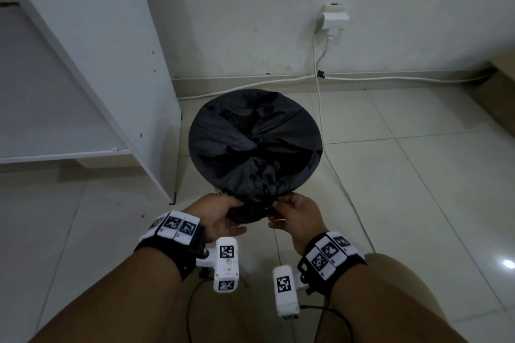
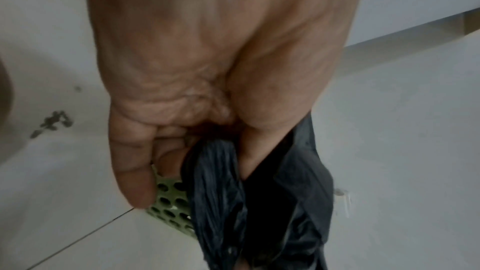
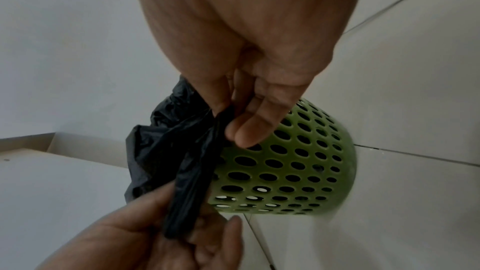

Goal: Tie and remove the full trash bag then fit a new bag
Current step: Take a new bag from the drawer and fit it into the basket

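A black trash bag (image 1: 255, 142) lines a round bin on the tiled floor and is stretched over its rim. The bin is a green perforated basket (image 3: 288, 167), its side also showing as green perforated plastic (image 2: 168, 213) in the left wrist view. At the near rim both hands hold the bag's overhanging edge. My left hand (image 1: 223, 214) grips a gathered bunch of black bag plastic (image 2: 218, 188). My right hand (image 1: 292, 211) pinches a twisted strip of the bag (image 3: 197, 151) between thumb and fingers, and that strip runs down to the left hand (image 3: 166, 239).
A white cabinet (image 1: 92, 64) stands on the floor just left of the bin. Behind is a white wall with a socket and plug (image 1: 333, 19), and a white cable (image 1: 323, 108) trails down across the floor right of the bin. My bare knees fill the bottom of the head view.
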### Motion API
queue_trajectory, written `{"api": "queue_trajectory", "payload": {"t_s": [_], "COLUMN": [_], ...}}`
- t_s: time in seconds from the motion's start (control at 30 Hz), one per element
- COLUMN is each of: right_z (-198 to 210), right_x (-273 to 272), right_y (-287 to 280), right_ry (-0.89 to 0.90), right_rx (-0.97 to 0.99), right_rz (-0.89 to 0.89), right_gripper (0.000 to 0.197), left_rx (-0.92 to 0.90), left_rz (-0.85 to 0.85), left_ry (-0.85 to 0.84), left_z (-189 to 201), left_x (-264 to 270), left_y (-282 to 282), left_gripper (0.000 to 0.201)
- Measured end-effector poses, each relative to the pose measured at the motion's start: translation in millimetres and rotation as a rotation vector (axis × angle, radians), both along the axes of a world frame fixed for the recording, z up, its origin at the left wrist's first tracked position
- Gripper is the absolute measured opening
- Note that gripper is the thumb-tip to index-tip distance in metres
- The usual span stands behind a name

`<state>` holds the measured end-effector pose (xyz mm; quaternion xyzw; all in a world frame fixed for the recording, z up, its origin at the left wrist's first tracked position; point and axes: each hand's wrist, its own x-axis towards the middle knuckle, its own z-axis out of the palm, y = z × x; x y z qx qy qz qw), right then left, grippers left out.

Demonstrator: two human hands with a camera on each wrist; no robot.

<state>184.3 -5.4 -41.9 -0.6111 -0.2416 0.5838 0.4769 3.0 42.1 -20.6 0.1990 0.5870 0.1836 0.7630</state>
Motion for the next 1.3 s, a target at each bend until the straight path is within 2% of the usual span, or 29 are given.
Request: {"api": "queue_trajectory", "payload": {"t_s": [0.1,0.2,0.3,0.47,0.57,0.63,0.77,0.87,0.97,1.1,1.2,1.3], "right_z": [2,4,1,-7,-13,-14,-4,5,14,15,11,7], "right_x": [-4,-10,-14,-17,-17,-18,-23,-33,-45,-54,-56,-53], "right_y": [3,7,10,1,-6,-9,-7,-3,2,7,11,14], "right_ry": [-0.038,-0.075,-0.165,-0.223,-0.442,-0.629,-0.762,-0.675,-0.438,-0.175,-0.201,-0.242], "right_rx": [0.025,0.038,0.077,0.128,0.150,0.168,0.166,0.144,0.106,0.061,0.028,0.003], "right_rz": [-0.018,-0.023,-0.052,-0.046,0.076,0.157,0.266,0.343,0.304,0.237,0.228,0.226], "right_gripper": [0.011,0.011,0.016,0.018,0.026,0.022,0.019,0.035,0.030,0.023,0.021,0.021], "left_rx": [0.092,0.109,0.159,0.192,0.250,0.278,0.364,0.452,0.516,0.505,0.533,0.559], "left_rz": [0.022,0.183,0.303,0.332,0.314,0.336,0.345,0.286,0.164,0.048,0.077,0.072], "left_ry": [0.092,0.120,0.122,0.073,0.048,0.020,0.043,0.066,0.043,0.030,0.026,0.055], "left_z": [1,-2,-6,-7,-8,-9,-10,-7,2,7,11,11], "left_x": [-5,-5,-1,2,2,2,2,0,2,6,10,14], "left_y": [8,9,6,-1,-6,-10,-18,-27,-38,-43,-44,-40], "left_gripper": [0.014,0.012,0.016,0.019,0.019,0.019,0.014,0.014,0.020,0.029,0.022,0.029]}}
